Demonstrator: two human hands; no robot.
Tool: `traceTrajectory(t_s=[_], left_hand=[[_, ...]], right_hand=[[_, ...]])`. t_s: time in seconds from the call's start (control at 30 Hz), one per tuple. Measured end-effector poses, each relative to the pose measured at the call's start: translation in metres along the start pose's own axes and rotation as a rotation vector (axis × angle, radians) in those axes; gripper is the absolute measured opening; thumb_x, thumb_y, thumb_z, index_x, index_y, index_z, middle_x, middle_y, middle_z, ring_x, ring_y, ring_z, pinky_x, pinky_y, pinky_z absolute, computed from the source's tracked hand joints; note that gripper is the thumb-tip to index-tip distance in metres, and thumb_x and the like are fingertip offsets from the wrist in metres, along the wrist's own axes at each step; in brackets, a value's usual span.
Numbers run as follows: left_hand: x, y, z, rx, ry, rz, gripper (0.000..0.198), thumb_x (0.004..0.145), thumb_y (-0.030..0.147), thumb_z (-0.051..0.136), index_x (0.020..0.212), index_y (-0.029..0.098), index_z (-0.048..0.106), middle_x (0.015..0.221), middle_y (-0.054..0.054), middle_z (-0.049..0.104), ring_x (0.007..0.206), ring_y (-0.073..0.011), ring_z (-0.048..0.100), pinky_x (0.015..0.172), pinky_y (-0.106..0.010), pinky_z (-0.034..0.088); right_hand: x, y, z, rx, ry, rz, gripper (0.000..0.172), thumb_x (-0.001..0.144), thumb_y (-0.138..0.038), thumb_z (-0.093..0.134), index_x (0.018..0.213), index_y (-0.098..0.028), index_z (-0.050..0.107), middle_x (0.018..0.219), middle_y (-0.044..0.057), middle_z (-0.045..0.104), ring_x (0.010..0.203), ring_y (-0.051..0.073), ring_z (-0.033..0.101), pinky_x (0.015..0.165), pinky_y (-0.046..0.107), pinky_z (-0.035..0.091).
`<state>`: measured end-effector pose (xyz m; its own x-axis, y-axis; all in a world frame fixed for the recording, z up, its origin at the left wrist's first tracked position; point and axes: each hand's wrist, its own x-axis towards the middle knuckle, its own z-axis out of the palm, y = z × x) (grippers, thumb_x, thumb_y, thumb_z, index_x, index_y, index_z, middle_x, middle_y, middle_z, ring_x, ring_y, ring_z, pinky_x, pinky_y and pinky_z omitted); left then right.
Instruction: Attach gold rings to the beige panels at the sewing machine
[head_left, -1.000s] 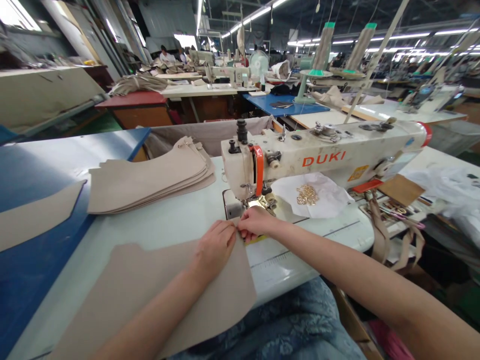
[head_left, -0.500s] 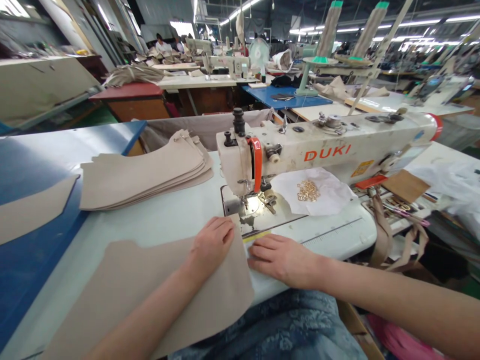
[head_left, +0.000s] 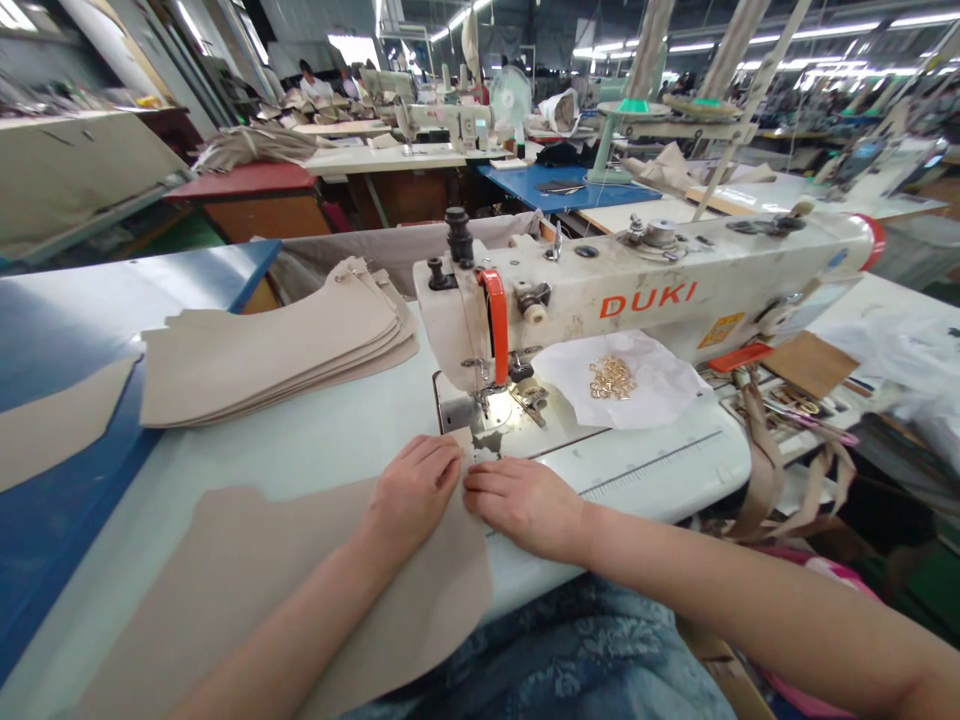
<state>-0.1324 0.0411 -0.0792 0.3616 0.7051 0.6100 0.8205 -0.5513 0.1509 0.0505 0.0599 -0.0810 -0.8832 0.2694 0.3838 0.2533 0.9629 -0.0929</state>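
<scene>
A large beige fabric piece (head_left: 300,560) lies on the pale machine table, its upper corner just in front of the needle area of the white sewing machine (head_left: 585,290). My left hand (head_left: 416,485) rests on that corner with fingers closed, pinching the fabric edge. Close beside it, my right hand (head_left: 525,505) has its fingers pressed together on the fabric's right edge; the fingertips are partly hidden. The needle and presser foot (head_left: 487,400) stand raised or lowered, I cannot tell which.
Behind on the left lies a stack of beige pieces (head_left: 277,350). Small gold rings sit on a white sheet (head_left: 652,385) right of the needle. Scissors and straps (head_left: 761,460) are at the right. A blue table (head_left: 67,310) adjoins on the left.
My right hand has moved left onto the fabric's edge, beside my left hand. The yellow strip seen near its fingers is now out of sight. The view has shifted slightly.
</scene>
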Motion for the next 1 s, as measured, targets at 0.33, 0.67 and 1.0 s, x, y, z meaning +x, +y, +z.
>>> traceTrajectory(t_s=[0.33, 0.67, 1.0], left_hand=[[-0.0007, 0.0020, 0.0011, 0.040, -0.016, 0.022, 0.020, 0.089, 0.013, 0.044, 0.078, 0.017, 0.060, 0.078, -0.005, 0.067, 0.075, -0.0166, 0.060, 0.072, -0.031, 0.052], [-0.0003, 0.0029, 0.0013, 0.032, -0.041, 0.010, 0.019, 0.090, 0.015, 0.045, 0.079, 0.016, 0.061, 0.079, -0.005, 0.067, 0.076, -0.0174, 0.059, 0.074, -0.031, 0.052], [-0.0003, 0.0023, 0.0019, 0.011, -0.036, 0.007, 0.018, 0.091, 0.015, 0.044, 0.081, 0.016, 0.059, 0.080, -0.006, 0.066, 0.076, -0.0176, 0.059, 0.072, -0.031, 0.052]], right_hand=[[-0.0002, 0.0000, -0.0005, 0.030, 0.027, 0.013, 0.014, 0.091, -0.016, 0.052, 0.092, -0.011, 0.065, 0.102, 0.009, 0.067, 0.099, 0.019, 0.057, 0.090, 0.030, 0.047], [-0.0003, -0.0013, 0.0000, 0.030, 0.019, 0.022, 0.015, 0.092, -0.016, 0.050, 0.092, -0.012, 0.065, 0.102, 0.009, 0.066, 0.100, 0.019, 0.056, 0.091, 0.030, 0.046], [0.0077, 0.0070, -0.0027, -0.065, 0.030, 0.067, 0.017, 0.093, -0.016, 0.048, 0.094, -0.009, 0.064, 0.095, 0.009, 0.064, 0.095, 0.020, 0.056, 0.086, 0.032, 0.047]])
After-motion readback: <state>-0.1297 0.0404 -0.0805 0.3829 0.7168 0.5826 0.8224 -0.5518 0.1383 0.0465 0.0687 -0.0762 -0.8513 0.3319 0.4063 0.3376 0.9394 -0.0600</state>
